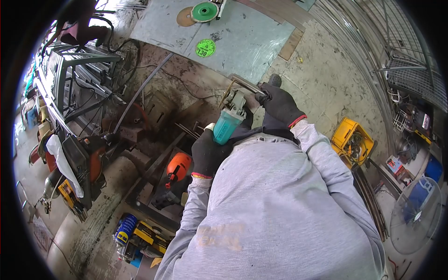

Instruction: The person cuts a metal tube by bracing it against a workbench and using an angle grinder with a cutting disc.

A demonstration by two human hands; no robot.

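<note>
My left hand [209,151], in a black glove, is wrapped round the body of a teal angle grinder [227,127]. The grinder's metal head [236,101] points away from me, with its disc side partly hidden. Just beyond the head, a short metal bar [246,84] slants across. My right hand [281,103], also in a black glove, is closed on the right end of this bar. The bar's other end lies close over the grinder head.
A metal sheet [252,44] with a green grinding disc [205,11] lies ahead. An orange tool [178,167] sits by my left forearm. A yellow crate [352,140] and a fan [416,214] stand right. Steel frames [74,60] and a person's sleeve [79,33] are far left.
</note>
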